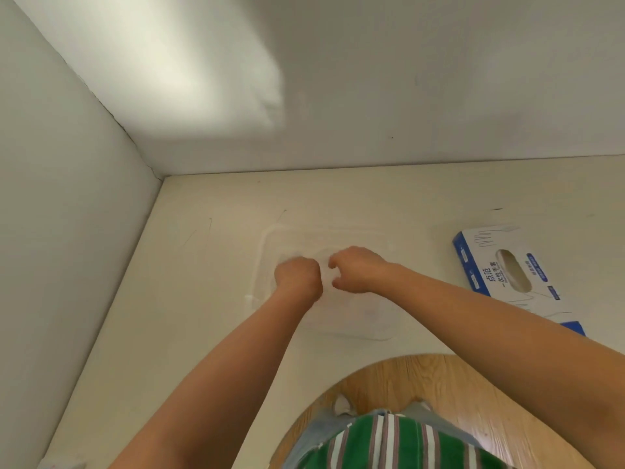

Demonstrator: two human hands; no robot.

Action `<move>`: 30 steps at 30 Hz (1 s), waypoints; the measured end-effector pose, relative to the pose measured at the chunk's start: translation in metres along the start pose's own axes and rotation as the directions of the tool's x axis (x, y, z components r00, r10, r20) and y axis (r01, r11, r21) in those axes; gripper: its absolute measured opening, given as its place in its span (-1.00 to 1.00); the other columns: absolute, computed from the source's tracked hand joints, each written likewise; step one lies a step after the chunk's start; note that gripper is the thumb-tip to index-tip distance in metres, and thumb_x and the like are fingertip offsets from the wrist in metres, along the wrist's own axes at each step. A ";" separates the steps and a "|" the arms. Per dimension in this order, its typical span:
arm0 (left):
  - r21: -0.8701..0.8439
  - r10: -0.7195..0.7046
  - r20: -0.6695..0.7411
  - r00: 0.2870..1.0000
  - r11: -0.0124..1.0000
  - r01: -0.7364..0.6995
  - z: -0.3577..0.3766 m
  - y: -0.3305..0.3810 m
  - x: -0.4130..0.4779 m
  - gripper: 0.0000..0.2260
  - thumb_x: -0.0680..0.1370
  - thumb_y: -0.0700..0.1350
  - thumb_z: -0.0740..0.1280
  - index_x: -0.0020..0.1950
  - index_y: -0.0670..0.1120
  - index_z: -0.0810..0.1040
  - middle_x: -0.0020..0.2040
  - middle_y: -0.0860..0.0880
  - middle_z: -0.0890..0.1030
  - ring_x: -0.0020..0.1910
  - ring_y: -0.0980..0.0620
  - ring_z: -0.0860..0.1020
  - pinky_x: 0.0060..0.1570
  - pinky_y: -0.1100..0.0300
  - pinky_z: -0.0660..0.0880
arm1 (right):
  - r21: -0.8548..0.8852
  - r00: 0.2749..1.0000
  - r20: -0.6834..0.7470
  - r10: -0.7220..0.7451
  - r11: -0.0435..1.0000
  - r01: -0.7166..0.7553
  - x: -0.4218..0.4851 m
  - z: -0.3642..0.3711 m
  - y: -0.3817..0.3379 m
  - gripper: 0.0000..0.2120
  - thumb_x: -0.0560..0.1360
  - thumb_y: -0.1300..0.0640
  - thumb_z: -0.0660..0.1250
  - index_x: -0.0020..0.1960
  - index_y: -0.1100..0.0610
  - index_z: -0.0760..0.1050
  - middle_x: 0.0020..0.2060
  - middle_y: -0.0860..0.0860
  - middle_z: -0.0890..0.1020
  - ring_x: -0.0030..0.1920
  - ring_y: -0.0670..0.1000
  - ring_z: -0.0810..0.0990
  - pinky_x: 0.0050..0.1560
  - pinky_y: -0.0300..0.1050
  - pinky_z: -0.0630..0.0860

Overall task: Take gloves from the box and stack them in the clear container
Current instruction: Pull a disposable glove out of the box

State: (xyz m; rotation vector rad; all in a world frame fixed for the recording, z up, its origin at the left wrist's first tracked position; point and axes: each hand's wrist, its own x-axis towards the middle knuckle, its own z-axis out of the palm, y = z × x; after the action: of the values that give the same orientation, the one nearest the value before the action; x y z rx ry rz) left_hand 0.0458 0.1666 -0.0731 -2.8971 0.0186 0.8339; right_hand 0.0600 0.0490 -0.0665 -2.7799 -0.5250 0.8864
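1. On my feed the left hand (297,277) is over the clear container (267,243), knuckles up and fingers curled tightly under the palm. The fingertips are hidden from me, so I cannot tell whether it grasps anything or is only clenched.
2. The right hand (358,270) is just beside the left hand, almost touching it, and also within the container's outline. Its forefinger and thumb curl toward the left hand in a C shape with a small gap between them. Its other fingers are tucked out of my sight.
3. Between the two hands I see a pale filmy patch (324,269) that looks like a thin glove. It is blurred and see-through, so I cannot tell whether either hand pinches it.
4. The container sits on the cream table (209,299) beneath both hands. Its rim runs beyond the knuckles and round to the left of the left hand, and a near corner shows below the right wrist. I cannot make out what is stacked inside.
5. The blue and white glove box (487,265) lies flat on the table well to the right of the right hand. Its oval opening faces up with pale material showing in it. The right forearm crosses over the box's near end.
6. Beyond the hands the table meets a white wall (372,96). A side wall (50,198) to the left of the left hand closes the corner.
7. Nearer to me than the hands, the table edge curves round a wood-grain floor (439,380) and a green striped garment (389,445).
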 end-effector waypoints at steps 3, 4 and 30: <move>-0.144 -0.008 -0.271 0.963 0.989 -0.032 -0.030 0.023 -0.012 -0.80 0.54 -0.23 0.18 0.06 -0.11 0.56 -0.02 -0.08 0.60 -0.06 -0.10 0.56 -0.21 0.14 0.37 | 0.247 0.942 -0.335 -0.013 0.964 0.101 -0.023 -0.018 0.023 -0.78 0.55 0.10 0.24 0.13 0.04 0.59 -0.02 -0.02 0.63 0.01 0.04 0.57 -0.04 -0.10 0.48; -0.220 -0.023 -0.343 0.939 0.974 -0.056 -0.036 0.029 -0.014 -0.81 0.55 -0.21 0.17 0.03 -0.11 0.56 -0.04 -0.09 0.61 -0.10 -0.11 0.54 -0.23 0.14 0.35 | 0.310 0.911 -0.412 0.004 0.941 0.136 -0.027 -0.022 0.031 -0.81 0.55 0.10 0.25 0.06 0.03 0.61 -0.10 -0.04 0.63 -0.08 0.02 0.57 -0.08 -0.09 0.49; -0.567 0.185 -0.070 0.980 0.801 -0.192 0.002 0.285 0.003 -0.57 0.47 -0.05 0.43 0.23 -0.06 0.30 0.06 -0.06 0.59 -0.02 -0.08 0.58 -0.11 0.07 0.50 | 0.363 0.855 -0.204 0.477 0.848 -0.386 -0.110 0.039 0.275 -0.60 0.59 0.01 0.21 -0.41 0.08 0.42 -0.47 -0.02 0.43 -0.44 -0.01 0.41 -0.40 -0.19 0.33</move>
State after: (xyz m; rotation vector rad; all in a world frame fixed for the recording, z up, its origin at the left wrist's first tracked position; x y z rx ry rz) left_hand 0.0341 -0.1154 -0.1100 -3.5159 0.0713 1.0005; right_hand 0.0297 -0.2448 -0.1141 -2.6925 0.2918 0.5503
